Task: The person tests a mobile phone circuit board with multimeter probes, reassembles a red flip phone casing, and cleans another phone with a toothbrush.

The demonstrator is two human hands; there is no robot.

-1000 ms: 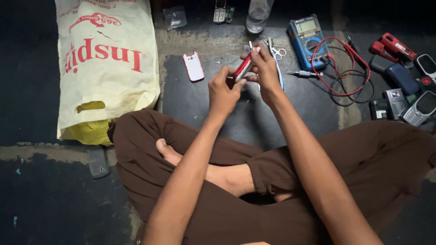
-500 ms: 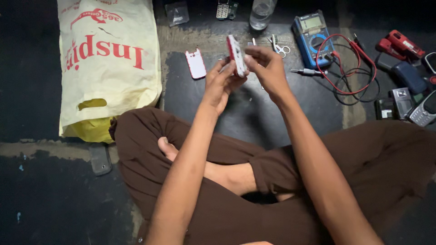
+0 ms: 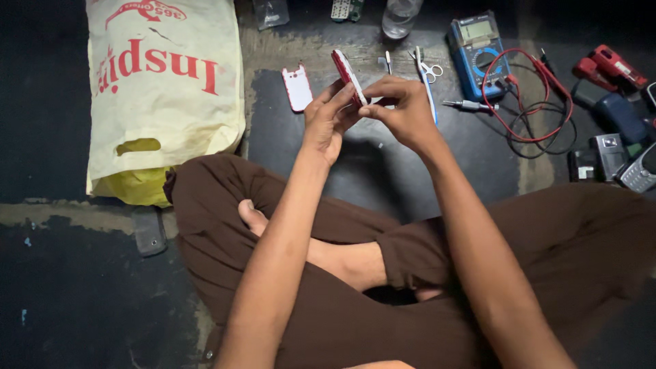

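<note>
Here, upper middle of the frame: both hands hold a small red-and-white phone [image 3: 347, 75] edge-on above the dark mat [image 3: 383, 171]. The left hand [image 3: 326, 119] cradles it from below, fingers [image 3: 336, 99] curled against its lower side. The right hand [image 3: 404, 109] pinches it from the right, thumb and forefinger closed on the edge. Both sets of fingers are clenched on the phone, neither released.

Just left of the hands, a white back cover [image 3: 298, 87] lies flat on the mat. Right of them, near the top: scissors [image 3: 428, 68], a screwdriver [image 3: 470, 105], a blue meter [image 3: 478, 51] with red leads [image 3: 526, 102] coiled beside it. More phones [image 3: 618, 160] sit at the right edge. A cream plastic bag [image 3: 160, 89] fills the upper left.

Risk, as I judge it: the grip is on thin edges only, held off the floor. A slip would drop the phone onto the mat or the tools. Hard prying at the seam could crack the shell or send small parts into the dim clutter.
</note>
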